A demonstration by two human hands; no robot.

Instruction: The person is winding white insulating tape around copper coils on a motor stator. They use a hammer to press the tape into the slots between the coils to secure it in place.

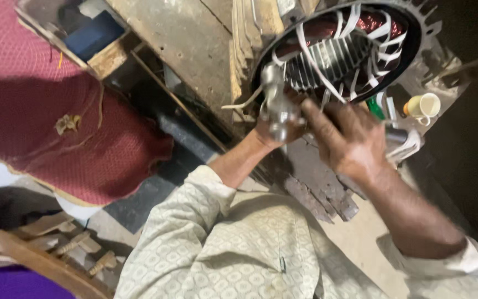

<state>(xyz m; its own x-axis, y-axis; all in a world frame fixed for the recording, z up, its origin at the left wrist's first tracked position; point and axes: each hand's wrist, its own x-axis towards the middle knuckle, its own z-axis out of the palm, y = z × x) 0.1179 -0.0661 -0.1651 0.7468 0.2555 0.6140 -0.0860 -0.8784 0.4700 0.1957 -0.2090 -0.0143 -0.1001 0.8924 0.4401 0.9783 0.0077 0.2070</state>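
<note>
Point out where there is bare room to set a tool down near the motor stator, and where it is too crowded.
Free: the pale floor patch between the two forearms, below the broken wood planks. Crowded: around the stator, where the left hand grips a metal tool, the right hand presses in, and a cream cup sits close by.

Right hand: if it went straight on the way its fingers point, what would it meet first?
Probably the silvery metal tool held in the left hand; the right hand has its fingers aimed up-left, almost touching it, with the motor stator just beyond. Depth is unclear.
</note>
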